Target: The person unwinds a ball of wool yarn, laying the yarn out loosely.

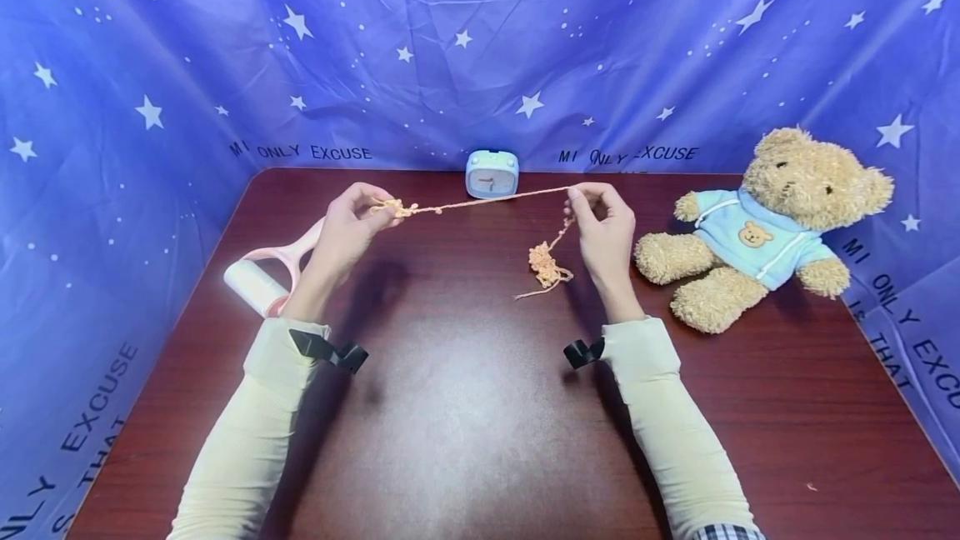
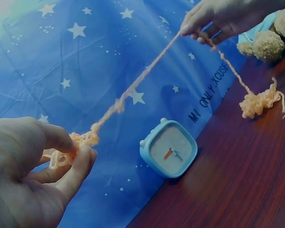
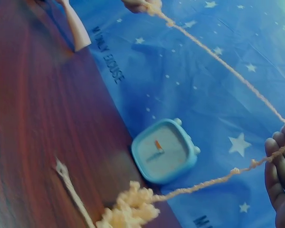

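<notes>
A length of orange yarn (image 1: 495,201) stretches between my two hands above the table. My left hand (image 1: 354,219) pinches a looped, crocheted bunch of yarn (image 2: 83,142) between thumb and fingers. At the other end, my right hand (image 1: 603,223) pinches the strand between thumb and fingertips. Below the right hand hangs a crocheted orange clump (image 1: 544,263), with a loose tail; the same clump (image 3: 130,206) shows large in the right wrist view. Only part of the right hand (image 3: 282,166) appears at that view's edge.
A small blue clock (image 1: 492,174) stands at the table's back edge. A pink-handled lint roller (image 1: 258,286) lies behind the left forearm. To the right sits a teddy bear (image 1: 772,232) in a blue top. A starry blue curtain (image 1: 450,65) surrounds the dark red table (image 1: 465,407).
</notes>
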Demonstrator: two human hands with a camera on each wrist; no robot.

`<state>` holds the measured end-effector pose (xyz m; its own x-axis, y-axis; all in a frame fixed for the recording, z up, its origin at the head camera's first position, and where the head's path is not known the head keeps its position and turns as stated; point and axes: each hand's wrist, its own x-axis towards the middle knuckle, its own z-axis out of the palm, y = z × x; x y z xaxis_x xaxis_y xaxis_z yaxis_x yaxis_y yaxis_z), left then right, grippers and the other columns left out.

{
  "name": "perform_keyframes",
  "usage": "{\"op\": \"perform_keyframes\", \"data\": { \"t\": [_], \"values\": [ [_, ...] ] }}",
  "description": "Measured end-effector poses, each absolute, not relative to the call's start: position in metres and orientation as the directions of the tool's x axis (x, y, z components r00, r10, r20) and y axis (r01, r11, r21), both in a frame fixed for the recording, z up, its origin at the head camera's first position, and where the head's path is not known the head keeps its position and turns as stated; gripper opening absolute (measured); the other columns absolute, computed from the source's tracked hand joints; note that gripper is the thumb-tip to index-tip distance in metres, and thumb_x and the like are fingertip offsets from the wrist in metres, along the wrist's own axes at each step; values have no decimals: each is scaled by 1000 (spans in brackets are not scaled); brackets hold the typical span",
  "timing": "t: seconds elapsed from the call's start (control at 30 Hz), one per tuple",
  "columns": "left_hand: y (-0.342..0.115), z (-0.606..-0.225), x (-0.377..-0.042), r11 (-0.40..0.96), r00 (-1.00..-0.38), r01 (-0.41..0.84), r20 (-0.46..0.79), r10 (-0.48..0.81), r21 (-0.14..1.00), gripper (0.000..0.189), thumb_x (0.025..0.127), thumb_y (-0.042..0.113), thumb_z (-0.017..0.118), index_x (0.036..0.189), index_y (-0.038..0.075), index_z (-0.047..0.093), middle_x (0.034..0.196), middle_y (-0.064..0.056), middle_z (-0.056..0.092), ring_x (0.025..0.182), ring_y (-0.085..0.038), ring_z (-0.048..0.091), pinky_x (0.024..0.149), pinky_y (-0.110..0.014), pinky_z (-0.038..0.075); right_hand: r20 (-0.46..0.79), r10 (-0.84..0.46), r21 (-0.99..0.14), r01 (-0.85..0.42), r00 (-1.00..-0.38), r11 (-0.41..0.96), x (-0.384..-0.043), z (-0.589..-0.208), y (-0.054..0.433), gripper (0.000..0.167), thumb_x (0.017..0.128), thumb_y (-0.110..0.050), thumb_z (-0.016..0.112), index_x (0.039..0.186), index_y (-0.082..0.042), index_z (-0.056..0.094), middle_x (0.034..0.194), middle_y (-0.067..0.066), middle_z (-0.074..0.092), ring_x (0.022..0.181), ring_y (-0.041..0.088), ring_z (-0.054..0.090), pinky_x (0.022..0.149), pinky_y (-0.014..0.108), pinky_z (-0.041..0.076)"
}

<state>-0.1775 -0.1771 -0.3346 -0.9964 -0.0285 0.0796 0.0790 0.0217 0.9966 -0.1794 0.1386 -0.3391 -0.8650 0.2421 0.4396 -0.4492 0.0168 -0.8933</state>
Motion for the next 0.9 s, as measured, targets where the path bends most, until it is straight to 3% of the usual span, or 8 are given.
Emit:
{"op": "perform_keyframes", "data": {
  "t": [0.2,0.47,0.9],
  "values": [
    [-179,-335,-179,-23,-995,89,87,-54,996,17,87,-9,57,94,5,56,88,-2,60,77,-6,66,77,-22,56,430,342,-887,-461,-835,-9,-184,-338,158,6,88,3,63,89,9,64,69,5,64,61,13,61,61,22,52],
    [-180,-332,-178,-14,-991,65,63,-116,998,17,87,-10,55,99,3,52,90,-3,59,76,-5,64,75,-19,56,374,459,-891,-449,-806,-63,-198,-354,185,3,88,1,64,87,-1,67,69,5,63,61,14,61,64,23,53],
    [-181,-332,-179,-50,-957,29,14,-290,998,18,90,-7,51,94,10,49,92,-4,54,71,-7,62,73,-18,56,306,568,-875,-461,-764,-149,-198,-360,196,11,90,1,60,84,-8,59,75,13,56,63,15,58,67,25,54]
  ]
}}
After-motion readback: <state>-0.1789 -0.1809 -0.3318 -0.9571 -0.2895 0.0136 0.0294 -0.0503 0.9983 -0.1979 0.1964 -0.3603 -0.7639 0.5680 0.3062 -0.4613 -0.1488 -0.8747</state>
